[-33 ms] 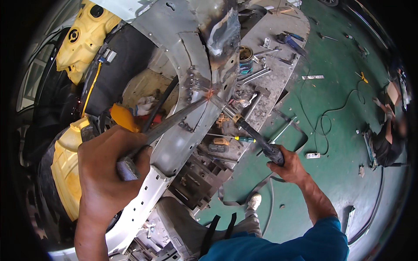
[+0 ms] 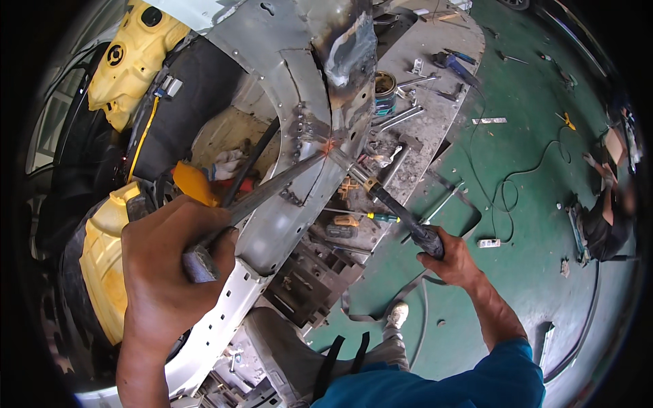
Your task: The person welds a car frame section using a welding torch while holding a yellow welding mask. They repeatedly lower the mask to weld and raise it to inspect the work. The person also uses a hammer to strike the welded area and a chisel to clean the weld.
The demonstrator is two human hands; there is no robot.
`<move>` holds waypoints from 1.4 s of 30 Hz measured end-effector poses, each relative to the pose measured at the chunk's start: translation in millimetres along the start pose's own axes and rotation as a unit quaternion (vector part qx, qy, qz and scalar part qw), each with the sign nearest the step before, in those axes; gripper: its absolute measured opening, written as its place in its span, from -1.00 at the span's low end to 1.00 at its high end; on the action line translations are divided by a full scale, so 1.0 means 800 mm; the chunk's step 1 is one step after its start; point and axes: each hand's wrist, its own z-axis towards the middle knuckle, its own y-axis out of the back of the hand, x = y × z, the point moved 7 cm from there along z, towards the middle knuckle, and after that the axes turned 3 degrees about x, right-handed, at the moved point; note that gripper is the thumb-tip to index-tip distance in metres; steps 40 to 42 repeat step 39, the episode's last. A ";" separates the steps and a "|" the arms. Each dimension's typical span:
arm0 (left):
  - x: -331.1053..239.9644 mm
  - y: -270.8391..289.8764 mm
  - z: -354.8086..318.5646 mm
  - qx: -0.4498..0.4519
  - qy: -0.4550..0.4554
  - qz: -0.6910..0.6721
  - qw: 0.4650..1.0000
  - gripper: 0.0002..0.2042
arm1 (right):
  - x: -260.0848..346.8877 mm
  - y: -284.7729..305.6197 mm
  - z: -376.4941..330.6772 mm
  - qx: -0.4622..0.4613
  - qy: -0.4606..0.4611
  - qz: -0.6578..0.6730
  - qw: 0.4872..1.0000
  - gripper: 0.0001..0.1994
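My left hand is wrapped round a long grey steel bar. Its blunt rear end sticks out below my fingers. The bar's far tip rests on a bare metal car body panel, beside a small orange-glowing spot at a seam. My right hand is closed round the black grip of a torch-like tool. Its grey nozzle, behind a brass-coloured collar, meets the same glowing spot from the right. Dark weld marks run along the panel left of the seam, and the metal above is scorched.
A cluttered metal bench beyond the panel carries spanners, an open can and a green-yellow screwdriver. Yellow parts and a black cable lie left. Cables and a power strip lie on the green floor. Another person crouches far right.
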 end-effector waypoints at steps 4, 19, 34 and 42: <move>0.000 0.000 0.000 -0.001 -0.006 0.002 1.000 -0.82 | 0.000 -0.002 0.003 -0.012 0.010 -0.008 1.000 -0.42; -0.002 0.000 0.001 0.008 0.003 0.013 1.000 -0.84 | 0.003 -0.001 0.005 -0.005 -0.020 -0.003 1.000 -0.46; -0.003 0.001 0.003 0.014 0.011 0.000 1.000 -0.85 | 0.007 -0.001 0.005 -0.015 0.004 -0.012 1.000 -0.47; 0.001 0.000 0.004 0.034 0.042 -0.005 0.999 -0.85 | 0.002 -0.001 0.003 -0.002 -0.006 -0.019 1.000 -0.41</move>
